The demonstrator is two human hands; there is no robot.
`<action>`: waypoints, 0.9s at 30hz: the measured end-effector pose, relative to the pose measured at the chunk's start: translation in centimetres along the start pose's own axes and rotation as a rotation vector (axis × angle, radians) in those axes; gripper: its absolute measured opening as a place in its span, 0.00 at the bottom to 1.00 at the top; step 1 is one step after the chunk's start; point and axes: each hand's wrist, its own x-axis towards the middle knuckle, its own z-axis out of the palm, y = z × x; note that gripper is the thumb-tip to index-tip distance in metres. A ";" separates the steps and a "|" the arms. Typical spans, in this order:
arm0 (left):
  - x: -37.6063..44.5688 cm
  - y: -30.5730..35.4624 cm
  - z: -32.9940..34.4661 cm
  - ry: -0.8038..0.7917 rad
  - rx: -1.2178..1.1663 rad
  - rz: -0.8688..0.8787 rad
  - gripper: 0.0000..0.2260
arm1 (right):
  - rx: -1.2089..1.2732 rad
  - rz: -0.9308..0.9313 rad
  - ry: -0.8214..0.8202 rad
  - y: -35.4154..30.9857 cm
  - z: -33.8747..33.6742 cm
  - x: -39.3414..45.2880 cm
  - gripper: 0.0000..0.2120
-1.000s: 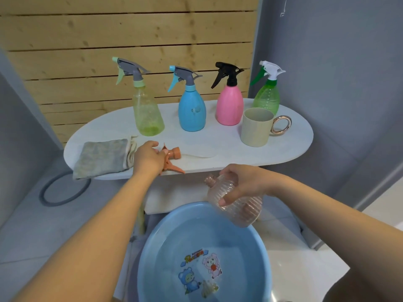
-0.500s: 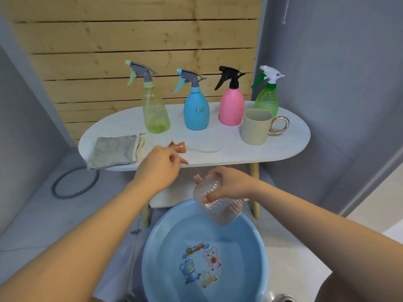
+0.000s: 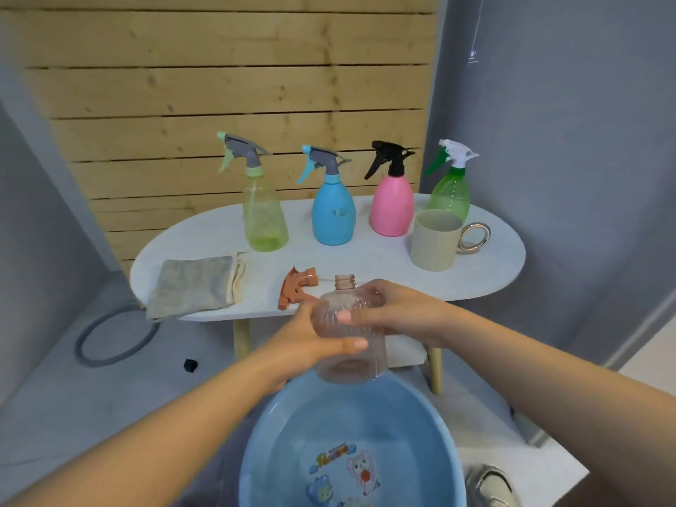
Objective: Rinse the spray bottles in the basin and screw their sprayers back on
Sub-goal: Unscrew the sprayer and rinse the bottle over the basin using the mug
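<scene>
I hold a clear ribbed pinkish bottle (image 3: 351, 356) upright above the far rim of the blue basin (image 3: 263, 448), its threaded neck bare. My left hand (image 3: 311, 342) wraps its left side and my right hand (image 3: 395, 312) grips its right shoulder. Its orange sprayer (image 3: 296, 290) lies on the white table (image 3: 486, 272) just behind the bottle. The basin holds water over cartoon stickers. At the back of the table stand a yellow-green bottle (image 3: 263, 221), a blue bottle (image 3: 333, 217), a pink bottle (image 3: 391, 206) and a green bottle (image 3: 451, 192), each with its sprayer on.
A beige mug (image 3: 435, 239) with a metal ring handle stands at the table's right. A folded grey cloth (image 3: 194, 287) lies on its left end. On the floor lie a grey ring (image 3: 109, 342) and a small black piece (image 3: 190, 364). A shoe (image 3: 490, 484) shows beside the basin.
My left hand left the orange sprayer on the table and came onto the bottle. The bottle turned from tilted to upright, now held by both hands.
</scene>
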 end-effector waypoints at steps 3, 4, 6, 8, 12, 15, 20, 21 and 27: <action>0.7 0.7 0.0 0.068 0.050 0.064 0.34 | -0.205 -0.037 0.202 -0.1 -2.4 1.6 0.29; 1.1 0.7 0.1 0.090 0.066 0.078 0.35 | -0.247 -0.069 0.356 0.1 -3.7 1.9 0.23; 1.4 1.2 0.1 0.121 0.053 0.122 0.38 | -0.426 -0.126 0.676 0.5 -6.0 2.0 0.12; 2.2 1.7 0.3 0.138 0.088 0.157 0.44 | -0.622 -0.098 0.872 1.8 -8.8 2.3 0.14; 2.9 3.0 1.0 0.181 0.050 0.181 0.26 | -0.712 0.089 0.923 4.6 -12.8 3.1 0.25; 3.9 3.6 1.4 0.191 0.045 0.202 0.25 | -0.564 0.160 0.749 5.7 -13.8 3.3 0.26; 5.3 4.3 2.4 0.217 0.033 0.166 0.37 | -0.615 0.190 0.752 6.2 -14.0 3.3 0.27; 5.4 4.5 2.9 0.208 0.025 0.169 0.35 | -0.652 0.197 0.767 6.2 -14.1 3.3 0.27; 6.4 4.6 4.1 0.183 -0.025 0.146 0.36 | -0.493 0.217 0.768 6.7 -14.8 3.8 0.26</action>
